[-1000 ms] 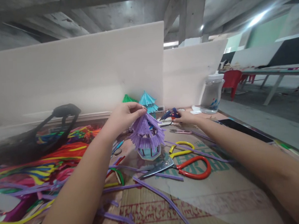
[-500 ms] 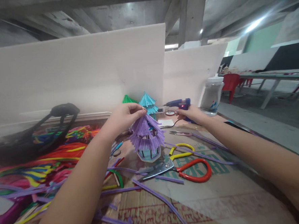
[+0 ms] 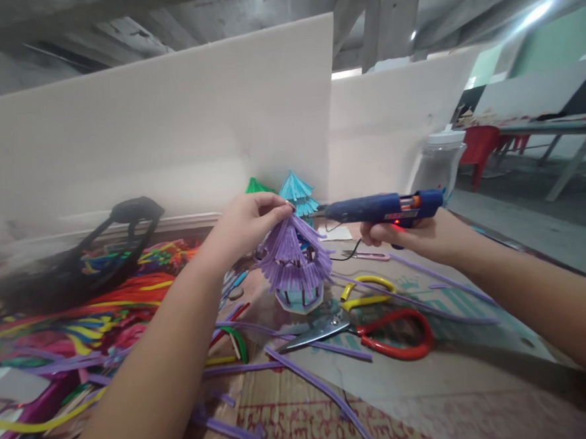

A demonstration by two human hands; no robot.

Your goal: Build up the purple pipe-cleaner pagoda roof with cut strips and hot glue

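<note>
My left hand (image 3: 256, 225) pinches the peak of a small model pavilion (image 3: 295, 262), which has two tiers of purple pipe-cleaner roof over a pale blue base. The model stands upright on the table. My right hand (image 3: 398, 236) is wrapped round the handle of a blue hot glue gun (image 3: 386, 208), with a small red light lit on its side. The gun's nozzle points left, close to the purple roof's upper right; whether it touches cannot be made out. Scissors (image 3: 349, 325) with one yellow and one red handle lie open in front of the model.
Behind stand a light blue model pavilion (image 3: 297, 193) and a green one (image 3: 255, 185). Loose purple pipe cleaners (image 3: 323, 390) cross the table. Coloured pipe cleaners (image 3: 143, 288) and a black strapped object (image 3: 77, 259) fill the left. A water bottle (image 3: 438, 161) stands at right.
My right hand has picked up the glue gun from the back of the table and brought it nearer, nozzle toward the purple model. My left hand keeps its pinch at the peak.
</note>
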